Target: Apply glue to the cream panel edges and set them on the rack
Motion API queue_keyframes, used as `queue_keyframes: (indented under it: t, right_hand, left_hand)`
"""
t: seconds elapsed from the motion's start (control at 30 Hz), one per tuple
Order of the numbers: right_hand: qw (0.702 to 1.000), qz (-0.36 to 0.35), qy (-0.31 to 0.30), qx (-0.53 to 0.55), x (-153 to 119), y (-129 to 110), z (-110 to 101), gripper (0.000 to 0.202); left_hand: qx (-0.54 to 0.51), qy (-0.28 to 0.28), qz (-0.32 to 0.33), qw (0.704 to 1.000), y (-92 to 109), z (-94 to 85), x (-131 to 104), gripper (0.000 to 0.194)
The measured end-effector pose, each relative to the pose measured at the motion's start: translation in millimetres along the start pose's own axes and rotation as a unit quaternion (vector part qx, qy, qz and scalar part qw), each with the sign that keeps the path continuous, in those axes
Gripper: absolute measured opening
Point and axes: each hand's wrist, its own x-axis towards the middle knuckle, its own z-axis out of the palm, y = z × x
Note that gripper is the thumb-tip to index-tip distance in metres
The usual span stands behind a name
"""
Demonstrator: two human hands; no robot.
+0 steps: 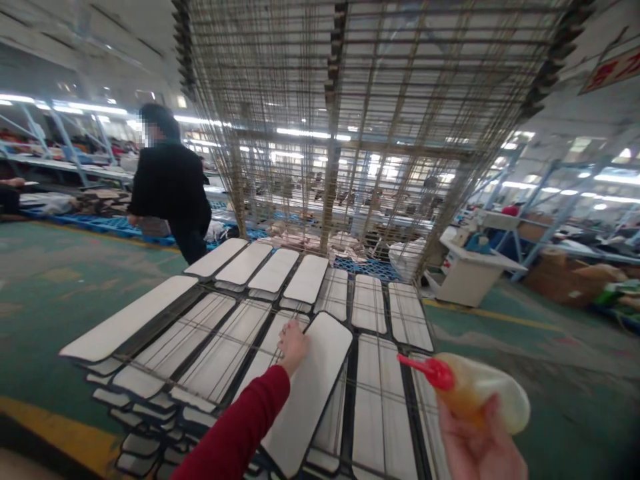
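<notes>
My left hand [293,347], below a red sleeve, is at the left edge of a long white panel with a dark border [315,380]. Its fingers are curled together; what they grip, if anything, is hidden. The panel lies at a slant across the lower row of the rack. In my right hand [483,433] is a squeeze bottle [487,392] of yellowish liquid, its red nozzle pointing left over the panels. More white panels [135,317] lie in rows on the wire layers, with a shorter row [306,279] behind.
Raised wire shelves [330,120] stand behind the panels. A person in black [170,180] is at the left, beyond the rack. To the right is a white sewing table [467,270]. Green floor [40,267] shows on both sides.
</notes>
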Motion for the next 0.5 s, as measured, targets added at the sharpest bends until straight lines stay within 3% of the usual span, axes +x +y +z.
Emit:
queue_keyframes:
  t: [0.1,0.33,0.43,0.5]
  right_hand:
    - [0.993,0.107,0.038,0.045,-8.0,-4.3,12.2,0.020]
    - [0.981,0.155,0.083,0.087,-12.7,-16.5,17.7,0.022]
    - [0.978,0.173,0.095,0.070,-8.9,-15.2,9.4,0.024]
    - [0.985,0.156,0.057,0.049,-6.0,-13.1,2.6,0.024]
  left_hand:
    - [0.006,0.018,0.000,1.000,-0.7,2.1,-4.3,0.032]
    - [-0.030,0.001,0.042,0.999,-5.7,8.8,-14.2,0.018]
    - [-0.068,-0.012,0.061,0.996,4.0,-3.9,-11.5,0.025]
    - [-0.102,0.002,0.074,0.992,6.1,-20.5,-12.2,0.039]
